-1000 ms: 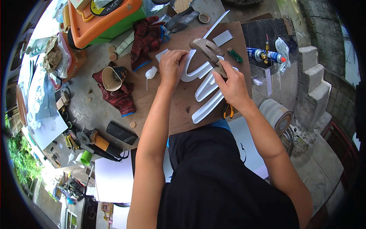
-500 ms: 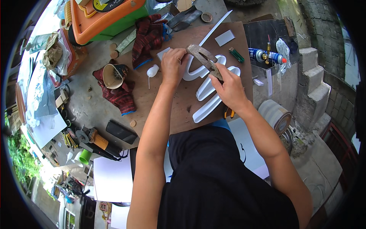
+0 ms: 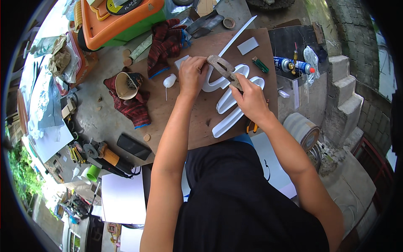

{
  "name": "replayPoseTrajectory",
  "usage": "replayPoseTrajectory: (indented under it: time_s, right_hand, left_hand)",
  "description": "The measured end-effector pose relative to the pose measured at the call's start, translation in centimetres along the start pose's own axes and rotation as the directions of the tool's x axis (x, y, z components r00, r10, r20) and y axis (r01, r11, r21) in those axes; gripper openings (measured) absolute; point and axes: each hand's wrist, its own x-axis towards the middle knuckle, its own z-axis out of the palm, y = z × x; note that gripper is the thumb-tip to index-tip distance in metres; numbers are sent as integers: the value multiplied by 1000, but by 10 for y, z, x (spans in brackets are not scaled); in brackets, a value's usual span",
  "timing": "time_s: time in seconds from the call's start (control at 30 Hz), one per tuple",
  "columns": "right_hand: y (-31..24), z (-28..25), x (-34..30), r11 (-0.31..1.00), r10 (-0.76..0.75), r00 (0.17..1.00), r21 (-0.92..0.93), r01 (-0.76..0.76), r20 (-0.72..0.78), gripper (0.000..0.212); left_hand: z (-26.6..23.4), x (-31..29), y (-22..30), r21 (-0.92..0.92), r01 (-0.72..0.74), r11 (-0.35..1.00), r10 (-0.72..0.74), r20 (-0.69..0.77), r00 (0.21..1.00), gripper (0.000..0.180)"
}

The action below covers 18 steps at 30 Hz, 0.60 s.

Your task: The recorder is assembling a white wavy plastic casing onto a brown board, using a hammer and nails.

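My right hand (image 3: 251, 97) grips the handle end of a worn, rusty-brown flat tool (image 3: 223, 67), held slanted over a curved white plastic piece (image 3: 228, 90) on a brown board (image 3: 184, 113). My left hand (image 3: 192, 74) presses down on the upper left part of that white piece, its fingers touching the tool's far end. Two more long white curved strips (image 3: 228, 121) lie just below, beside my right wrist.
A small white glue bottle (image 3: 168, 81), red checked cloths (image 3: 166, 42), a paper cup (image 3: 125, 85), a green lighter (image 3: 260, 64), a blue gas can (image 3: 289, 65), an orange case (image 3: 121, 17), an angle grinder (image 3: 103, 155) and a tape roll (image 3: 300, 130) surround the board.
Both hands and the tool stay on the white piece; the view has shifted slightly, and the tool has tilted a little more toward my left hand.
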Motion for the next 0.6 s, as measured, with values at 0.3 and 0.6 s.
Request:
replayPoseTrajectory:
  time_s: [0.3,0.6]
  right_hand:
    - [-12,-22,-17,996,-51,990,63,59,-128,37]
    - [2,-34,-40,991,47,983,130,-23,-180,39]
  left_hand:
    - [-16,-16,17,-99,119,988,-118,21,993,27]
    - [-75,-93,33,259,221,940,-277,207,938,29]
